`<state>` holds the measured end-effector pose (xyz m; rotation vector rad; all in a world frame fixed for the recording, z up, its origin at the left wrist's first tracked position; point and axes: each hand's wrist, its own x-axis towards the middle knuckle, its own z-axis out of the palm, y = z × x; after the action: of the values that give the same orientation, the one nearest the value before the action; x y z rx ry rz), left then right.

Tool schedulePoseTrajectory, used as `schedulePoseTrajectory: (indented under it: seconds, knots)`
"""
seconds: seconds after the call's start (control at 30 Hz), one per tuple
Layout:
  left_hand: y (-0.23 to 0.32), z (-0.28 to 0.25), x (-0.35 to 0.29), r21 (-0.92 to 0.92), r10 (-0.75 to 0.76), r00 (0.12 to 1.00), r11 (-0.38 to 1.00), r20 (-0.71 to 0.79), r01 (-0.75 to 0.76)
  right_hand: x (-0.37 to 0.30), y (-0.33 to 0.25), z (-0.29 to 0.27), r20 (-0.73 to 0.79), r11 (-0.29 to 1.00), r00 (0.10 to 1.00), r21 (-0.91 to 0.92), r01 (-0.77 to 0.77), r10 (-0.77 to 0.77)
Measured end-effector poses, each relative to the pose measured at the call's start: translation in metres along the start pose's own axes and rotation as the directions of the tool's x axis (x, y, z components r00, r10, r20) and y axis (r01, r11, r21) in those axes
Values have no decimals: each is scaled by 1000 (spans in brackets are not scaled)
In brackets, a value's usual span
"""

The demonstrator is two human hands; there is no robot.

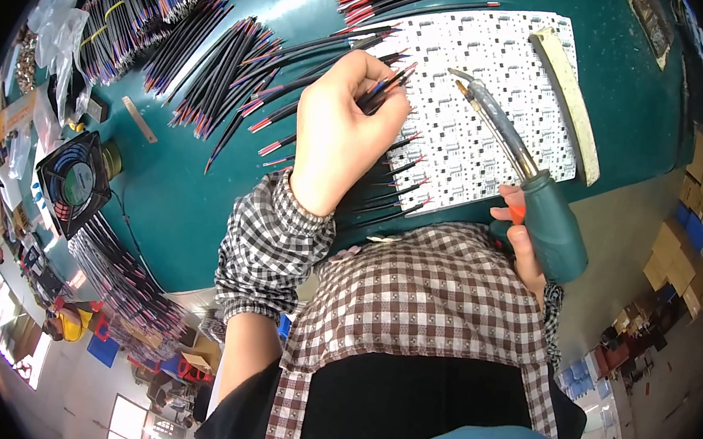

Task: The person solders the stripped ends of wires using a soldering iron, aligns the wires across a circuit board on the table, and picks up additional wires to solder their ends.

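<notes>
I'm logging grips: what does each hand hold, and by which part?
Left hand: at least one black cable, near an end. Right hand: soldering iron, by its green handle.

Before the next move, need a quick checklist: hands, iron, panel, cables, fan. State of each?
1. Left hand has hold of a black cable: ok, pinched between thumb and fingers over the panel's left part.
2. Right hand has the soldering iron by its green handle: ok.
3. Iron's working end apart from the left fingers: ok, a gap shows between them.
4. Iron touching the white panel: cannot tell; it points over it.
5. Other black cables joined to the panel: cannot tell; several ends reach its left edge.
6. Fan running: cannot tell from a still.
</notes>
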<state>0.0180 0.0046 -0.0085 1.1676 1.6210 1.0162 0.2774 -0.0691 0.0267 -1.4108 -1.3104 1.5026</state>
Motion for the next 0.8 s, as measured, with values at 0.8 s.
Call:
schedulePoseTrajectory:
  seconds: [0.8]
  knots:
    - [15, 0, 7, 326, 36, 999, 945, -5, -33, -1, 5, 4, -35, 999, 999, -43, -26, 25]
